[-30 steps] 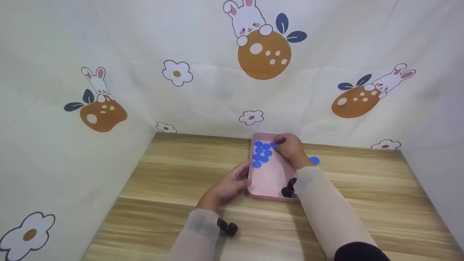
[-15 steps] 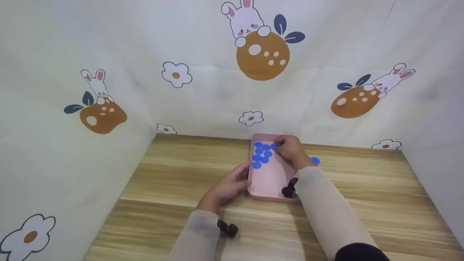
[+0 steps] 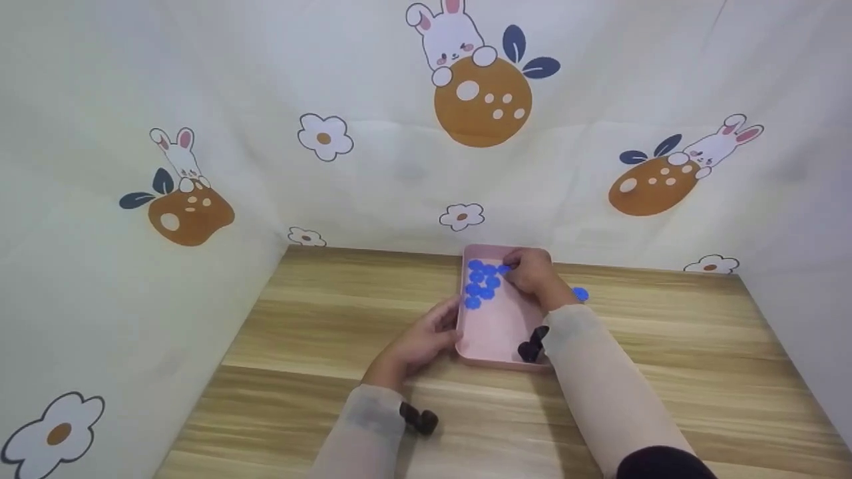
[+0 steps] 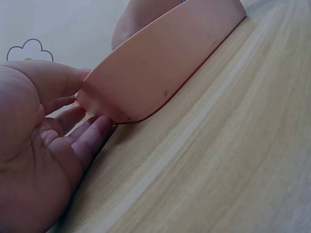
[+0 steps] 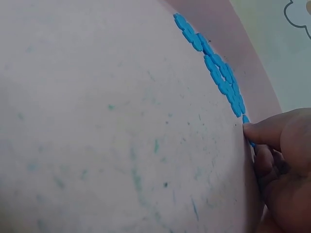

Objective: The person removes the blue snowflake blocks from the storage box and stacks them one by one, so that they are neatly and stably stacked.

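Observation:
A shallow pink tray (image 3: 496, 326) lies on the table, its outer wall (image 4: 155, 68) large in the left wrist view. My left hand (image 3: 426, 339) touches the tray's left side, fingertips against the wall. Inside, at the far left, several blue flower-shaped discs (image 3: 473, 290) lie flat, close together; the right wrist view shows these discs (image 5: 221, 73) edge to edge. My right hand (image 3: 532, 271) reaches over the tray's far right part. Its thumb and finger pinch one blue flower-shaped disc (image 5: 246, 119) beside the group, partly hidden by the fingertips.
Another blue disc (image 3: 581, 294) lies on the wooden table (image 3: 319, 319) right of the tray, partly behind the right forearm. A pale cloth (image 3: 379, 179) printed with rabbits and flowers stands behind the table and along both sides. Each wrist wears a small black camera (image 3: 421, 420).
Almost nothing differs. My right hand has shifted very slightly with the pinched disc at the group's far right end. The left hand stays at the tray's side.

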`<state>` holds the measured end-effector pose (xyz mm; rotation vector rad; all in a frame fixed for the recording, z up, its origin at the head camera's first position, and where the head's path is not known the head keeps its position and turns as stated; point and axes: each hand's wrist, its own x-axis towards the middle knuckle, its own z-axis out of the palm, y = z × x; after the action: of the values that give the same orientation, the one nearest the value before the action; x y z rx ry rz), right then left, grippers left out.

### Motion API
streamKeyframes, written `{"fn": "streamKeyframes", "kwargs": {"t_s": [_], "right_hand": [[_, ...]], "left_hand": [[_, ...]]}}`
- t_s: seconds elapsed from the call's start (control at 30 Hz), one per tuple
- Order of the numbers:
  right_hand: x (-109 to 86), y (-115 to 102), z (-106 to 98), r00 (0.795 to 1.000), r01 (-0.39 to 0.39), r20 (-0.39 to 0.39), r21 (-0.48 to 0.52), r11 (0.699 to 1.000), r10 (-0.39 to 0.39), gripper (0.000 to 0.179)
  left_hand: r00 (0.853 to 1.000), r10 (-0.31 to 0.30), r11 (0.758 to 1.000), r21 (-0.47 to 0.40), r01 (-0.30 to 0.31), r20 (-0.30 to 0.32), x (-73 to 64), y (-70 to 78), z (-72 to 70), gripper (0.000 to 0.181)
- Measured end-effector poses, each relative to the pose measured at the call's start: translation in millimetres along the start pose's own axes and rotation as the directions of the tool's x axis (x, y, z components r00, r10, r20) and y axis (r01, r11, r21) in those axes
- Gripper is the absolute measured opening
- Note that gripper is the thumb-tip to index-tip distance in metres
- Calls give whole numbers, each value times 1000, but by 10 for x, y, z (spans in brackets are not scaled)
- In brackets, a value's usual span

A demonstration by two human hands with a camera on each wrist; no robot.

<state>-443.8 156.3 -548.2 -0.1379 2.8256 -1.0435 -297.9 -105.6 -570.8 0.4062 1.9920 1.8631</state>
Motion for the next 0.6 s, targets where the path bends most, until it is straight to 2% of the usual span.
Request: {"fn": "streamKeyframes", "kwargs": {"t_s": [0.13, 0.37, 0.6], "right_hand": [[-14, -4, -4, 1000, -11, 12, 12, 1000, 11, 36], [-35, 15, -10, 996, 82, -29, -66, 994, -84, 38], [-48, 6, -6, 998, 51, -39, -30, 998, -52, 39]], "left_hand": [[1000, 8, 1000, -4, -8, -2, -6, 4, 0, 73], [1000, 19, 999, -41, -18, 19, -10, -8, 9, 74], [1000, 10, 1000, -24, -10, 6, 3, -26, 5, 75]]}}
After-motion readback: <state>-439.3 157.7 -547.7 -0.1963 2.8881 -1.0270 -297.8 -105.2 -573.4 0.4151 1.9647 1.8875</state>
